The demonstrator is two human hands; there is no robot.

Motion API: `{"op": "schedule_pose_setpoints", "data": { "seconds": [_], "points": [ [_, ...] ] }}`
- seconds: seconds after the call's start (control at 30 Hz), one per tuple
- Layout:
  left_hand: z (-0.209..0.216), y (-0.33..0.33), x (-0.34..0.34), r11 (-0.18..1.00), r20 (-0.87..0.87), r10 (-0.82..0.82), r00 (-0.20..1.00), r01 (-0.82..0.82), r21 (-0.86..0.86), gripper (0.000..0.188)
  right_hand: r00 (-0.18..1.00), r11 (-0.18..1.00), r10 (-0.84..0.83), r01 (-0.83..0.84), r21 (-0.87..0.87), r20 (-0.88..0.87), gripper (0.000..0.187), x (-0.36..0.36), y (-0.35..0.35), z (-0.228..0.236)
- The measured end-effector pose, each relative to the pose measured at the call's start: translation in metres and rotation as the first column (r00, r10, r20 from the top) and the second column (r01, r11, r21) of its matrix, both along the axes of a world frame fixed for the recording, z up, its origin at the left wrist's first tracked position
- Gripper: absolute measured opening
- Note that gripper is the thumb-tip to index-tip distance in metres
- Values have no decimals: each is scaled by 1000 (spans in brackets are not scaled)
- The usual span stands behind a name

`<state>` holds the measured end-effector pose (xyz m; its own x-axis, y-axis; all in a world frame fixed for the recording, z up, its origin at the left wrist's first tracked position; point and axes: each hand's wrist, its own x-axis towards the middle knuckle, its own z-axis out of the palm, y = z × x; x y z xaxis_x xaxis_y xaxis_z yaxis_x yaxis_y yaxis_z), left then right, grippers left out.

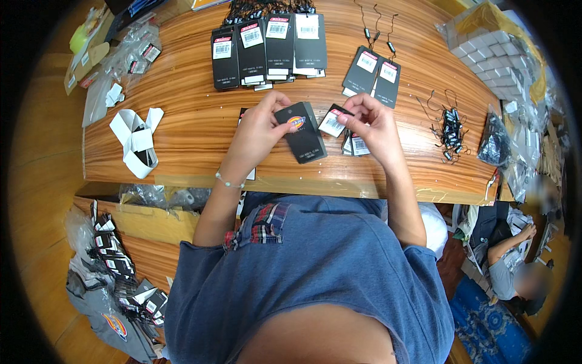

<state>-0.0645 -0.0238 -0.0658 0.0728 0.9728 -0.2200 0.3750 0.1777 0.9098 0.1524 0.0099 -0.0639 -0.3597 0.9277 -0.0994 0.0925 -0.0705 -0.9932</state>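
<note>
Between thumb and fingers, my left hand (259,126) grips a black hang tag (306,145) with a coloured oval logo; a second card edge shows behind it. My right hand (374,124) pinches a small tag (331,124) with a white barcode label and a red-and-black top, close to the hang tag's right edge. Below the right fingers lie more small barcode tags (359,145) on the table, partly covered by that hand. Other tags under my left wrist are mostly hidden.
Stacks of strung black hang tags (279,51) stand at the far middle. Two strung tags (362,70) lie right of them, a pile of black strings (450,133) farther right. White paper strips (130,142) lie left. Bagged white boxes (491,57) edge the right; a co-worker (509,267) sits lower right.
</note>
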Motion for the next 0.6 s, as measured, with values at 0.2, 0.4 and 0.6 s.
{"op": "schedule_pose_setpoints", "data": {
  "seconds": [0.2,0.4,0.6],
  "points": [
    [14,-3,8,999,277,-35,960,24,46,27,998,999,43,-43,3,44,16,-10,-18,4],
    [21,4,9,1000,311,-17,950,14,11,25,1000,1000,-3,3,-24,-20,17,-5,-22,8],
    [18,0,37,998,333,-11,943,-11,64,27,992,966,-99,78,248,73,31,-5,-28,7]
  ]
}}
